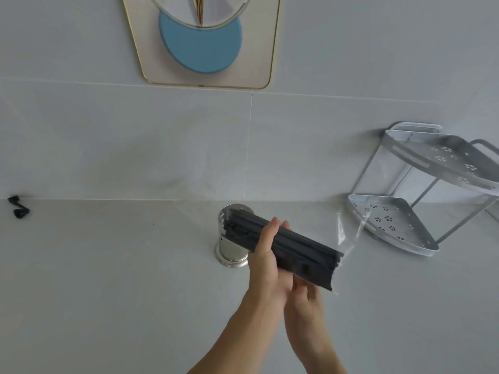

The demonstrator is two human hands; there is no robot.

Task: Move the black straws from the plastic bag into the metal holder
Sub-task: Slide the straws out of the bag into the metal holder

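Observation:
A thick bundle of black straws lies tilted above the counter, its far end at the mouth of the shiny metal holder. My left hand grips the bundle around its middle. Clear plastic bag trails off the near end of the straws to the right. My right hand is under the bundle's near end, mostly hidden behind my left hand; its fingers curl up toward the straws and bag.
A grey two-tier corner rack stands at the right against the tiled wall. A small black hooked object lies at the far left. A framed wall piece with a blue disc hangs above.

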